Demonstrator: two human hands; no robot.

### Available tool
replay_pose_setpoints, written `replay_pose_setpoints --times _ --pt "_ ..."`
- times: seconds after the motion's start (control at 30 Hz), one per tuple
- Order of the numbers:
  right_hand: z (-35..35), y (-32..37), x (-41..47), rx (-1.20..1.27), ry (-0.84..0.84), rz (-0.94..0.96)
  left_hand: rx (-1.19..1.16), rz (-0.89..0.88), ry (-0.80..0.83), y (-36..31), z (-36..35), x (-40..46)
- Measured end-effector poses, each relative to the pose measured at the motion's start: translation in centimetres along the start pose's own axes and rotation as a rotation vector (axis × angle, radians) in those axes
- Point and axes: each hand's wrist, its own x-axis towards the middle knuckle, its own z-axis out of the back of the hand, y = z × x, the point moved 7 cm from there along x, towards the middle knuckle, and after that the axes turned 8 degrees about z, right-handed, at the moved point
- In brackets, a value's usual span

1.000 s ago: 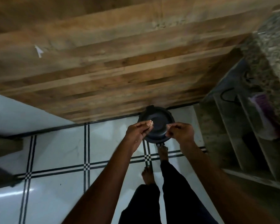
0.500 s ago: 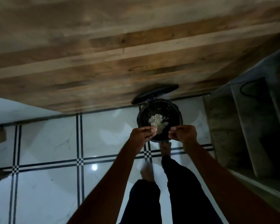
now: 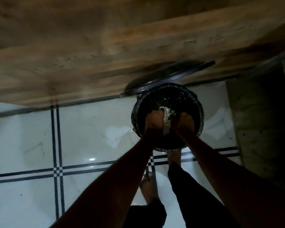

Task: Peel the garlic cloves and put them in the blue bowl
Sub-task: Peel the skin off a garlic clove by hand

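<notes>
Beside wooden cabinet (image 3: 89,46), open bin (image 3: 192,102), raised lid (image 3: 168,79)

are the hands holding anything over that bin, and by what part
It cannot be told. Both hands, left hand and right hand, are low over the open black bin, with pale peel scraps between them, but blur and darkness hide the fingers.
</notes>
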Motion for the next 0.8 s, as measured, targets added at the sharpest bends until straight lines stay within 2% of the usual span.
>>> replay_pose_setpoints --times 0.07,0.13,0.23,0.33,0.4,0.47,0.53,0.6,0.8 --pt "-1.0 0.0 0.6 0.012 0.043 0.015 0.011 -0.020 0.076 -0.2 -0.6 0.4" --pt "-1.1 -0.9 1.5 -0.018 -0.001 0.019 0.075 -0.053 0.084 -0.4 -0.8 0.6" --pt "-0.5 -0.8 1.1 -0.072 -0.010 -0.033 0.111 -0.095 0.023 -0.8 0.0 0.6" --pt "1.5 1.1 -0.8 -0.025 -0.003 0.015 -0.024 -0.082 0.016 -1.3 2.5 -1.6" --pt "2.9 1.4 -1.8 0.094 0.000 0.070 -0.067 -0.038 -0.056 -1.6 4.6 -3.2" --pt "5.8 2.1 -4.1 0.235 -0.053 0.104 -0.139 -0.027 -0.153 -2.2 7.3 -5.8" --pt "9.9 3.2 -7.1 0.358 -0.133 0.104 -0.328 -0.065 -0.166 -4.1 10.7 -9.4" --pt "14.1 4.6 -11.1 0.451 -0.124 0.041 -0.475 -0.121 -0.193 -6.4 14.6 -13.8" --pt "28.9 7.6 -25.2 0.608 -0.257 0.184 -0.681 -0.299 -0.300 -14.1 27.3 -29.1"
